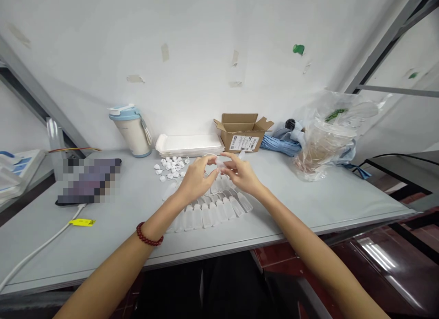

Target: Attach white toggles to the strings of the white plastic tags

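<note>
My left hand (197, 176) and my right hand (244, 176) meet above the middle of the table. Thumbs and fingers of both are pinched around a small translucent plastic bottle (220, 162), mostly hidden by the fingers. Below the hands, several translucent squeeze bottles (206, 213) with thin curved spouts lie side by side in a row. More of them show behind, partly covered by the hands. Left of my left hand, a loose group of small white caps (170, 176) is scattered on the tabletop.
At the back stand a stack of white trays (188, 146), an open cardboard box (242, 135) and a beige-and-blue tumbler (132, 131). A phone (91, 181) with a white cable (51, 240) lies left. Blue cloth (283, 145) and a filled plastic bag (318, 145) sit right.
</note>
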`<state>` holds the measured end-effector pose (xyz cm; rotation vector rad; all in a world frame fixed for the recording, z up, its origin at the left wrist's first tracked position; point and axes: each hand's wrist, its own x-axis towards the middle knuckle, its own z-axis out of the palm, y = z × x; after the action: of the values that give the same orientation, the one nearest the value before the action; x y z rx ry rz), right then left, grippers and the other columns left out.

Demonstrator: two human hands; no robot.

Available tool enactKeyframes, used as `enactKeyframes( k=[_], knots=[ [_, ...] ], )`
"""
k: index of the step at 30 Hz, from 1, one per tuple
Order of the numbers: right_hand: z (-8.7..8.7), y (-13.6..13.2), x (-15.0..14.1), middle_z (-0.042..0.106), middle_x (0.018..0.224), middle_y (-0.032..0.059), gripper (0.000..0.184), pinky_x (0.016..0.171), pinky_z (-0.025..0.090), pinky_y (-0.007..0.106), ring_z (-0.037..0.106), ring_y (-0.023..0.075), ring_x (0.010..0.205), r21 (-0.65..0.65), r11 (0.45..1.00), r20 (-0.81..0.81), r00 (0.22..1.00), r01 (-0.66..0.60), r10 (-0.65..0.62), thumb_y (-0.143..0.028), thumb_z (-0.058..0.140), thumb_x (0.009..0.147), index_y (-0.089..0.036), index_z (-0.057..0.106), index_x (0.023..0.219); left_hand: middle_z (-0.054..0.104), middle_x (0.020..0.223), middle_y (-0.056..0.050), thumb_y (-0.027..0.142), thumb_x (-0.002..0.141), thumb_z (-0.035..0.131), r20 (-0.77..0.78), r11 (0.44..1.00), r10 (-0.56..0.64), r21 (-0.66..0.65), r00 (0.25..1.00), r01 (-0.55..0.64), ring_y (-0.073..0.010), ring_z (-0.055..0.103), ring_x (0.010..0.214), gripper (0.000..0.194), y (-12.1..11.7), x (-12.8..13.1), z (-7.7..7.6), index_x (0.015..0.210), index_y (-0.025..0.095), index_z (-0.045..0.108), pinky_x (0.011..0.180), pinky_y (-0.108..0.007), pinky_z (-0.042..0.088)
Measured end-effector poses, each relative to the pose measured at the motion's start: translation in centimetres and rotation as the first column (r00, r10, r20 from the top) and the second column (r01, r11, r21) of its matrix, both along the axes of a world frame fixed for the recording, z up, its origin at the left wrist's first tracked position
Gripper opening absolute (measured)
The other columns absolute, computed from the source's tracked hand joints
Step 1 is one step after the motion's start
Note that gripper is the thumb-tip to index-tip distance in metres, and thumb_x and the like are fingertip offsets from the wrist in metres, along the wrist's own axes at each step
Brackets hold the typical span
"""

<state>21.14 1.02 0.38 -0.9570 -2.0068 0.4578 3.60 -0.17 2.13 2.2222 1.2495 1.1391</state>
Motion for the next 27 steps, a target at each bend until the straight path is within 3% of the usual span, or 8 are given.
enactKeyframes(
  k=[8,15,21,27],
  knots=[
    [-0.17,0.13,-0.04,0.063,0.074,-0.0007,0.038,0.063,0.050,0.029,0.061,0.0137,0.065,-0.052,0.999,-0.086,0.996,-0.010,0.005,-0.022,0.050,0.082,-0.022,0.045,0.119,0.064,0.111,-0.007,0.023,0.080,0.054,-0.006,0.998,-0.013,0.059,1.000,0.014,-0.0208,0.056,0.101,0.028,-0.11,-0.09,0.10,0.107,0.018,0.059,0.074,-0.031,0.050],
    [0.26,-0.30,-0.23,0.062,0.080,0.0019,0.036,0.061,0.052,0.028,0.064,0.0148,0.071,-0.174,0.979,-0.144,0.986,-0.106,0.081,-0.025,0.053,0.083,-0.020,0.045,0.118,0.069,0.096,-0.004,0.028,0.083,0.051,0.123,0.997,0.014,0.068,0.992,-0.023,-0.0175,0.061,0.090,0.016,0.19,-0.25,0.61,0.083,0.019,0.064,0.073,-0.027,0.049],
    [-0.09,-0.03,-0.19,0.060,0.077,0.0012,0.034,0.065,0.052,0.028,0.063,0.0142,0.072,-0.107,0.991,-0.088,0.993,-0.086,0.077,-0.023,0.051,0.085,-0.021,0.052,0.119,0.070,0.082,-0.002,0.025,0.081,0.053,0.185,0.999,0.003,-0.040,0.983,0.005,-0.0153,0.062,0.078,0.014,0.72,-0.40,0.31,0.077,0.018,0.064,0.074,-0.028,0.049],
    [0.06,-0.19,-0.13,0.057,0.070,-0.0015,0.037,0.066,0.051,0.028,0.062,0.0134,0.071,-0.108,0.986,-0.070,0.991,-0.123,0.116,-0.022,0.049,0.085,-0.022,0.053,0.122,0.069,0.088,-0.004,0.027,0.078,0.055,0.230,0.992,-0.041,-0.104,0.972,0.066,-0.0164,0.063,0.082,0.013,0.59,-0.36,0.51,0.084,0.017,0.061,0.074,-0.029,0.049]
  ],
)
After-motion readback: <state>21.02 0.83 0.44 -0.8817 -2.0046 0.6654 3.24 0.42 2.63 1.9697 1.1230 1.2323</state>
